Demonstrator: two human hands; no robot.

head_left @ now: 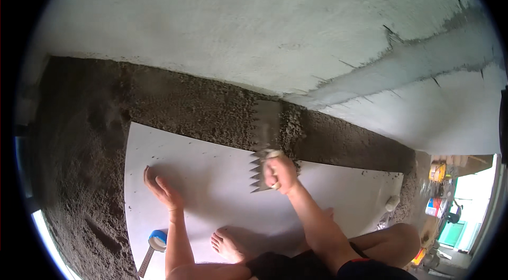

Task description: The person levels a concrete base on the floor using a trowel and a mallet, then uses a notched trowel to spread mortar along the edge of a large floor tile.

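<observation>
My right hand (280, 172) grips the handle of a notched trowel (268, 121), slightly blurred. Its toothed edge faces left, and its blade spans the far edge of a large white board (211, 174) and the dark, crumbly mortar (196, 103) beyond. My left hand (161, 189) rests on the board's left part, fingers extended and holding nothing. Near my left forearm lies a round blue-and-white thing (157, 240) with a long grey strip running from it; its kind is unclear. Dark crumbs dot the board.
A pale wall (211, 21) with a grey patched band (391, 71) rises beyond the mortar. My bare foot (227, 245) is on the board. A small pale object (392, 203) stands at its right end. Farther right are a yellow container (437, 171) and a white-and-red bucket (435, 207).
</observation>
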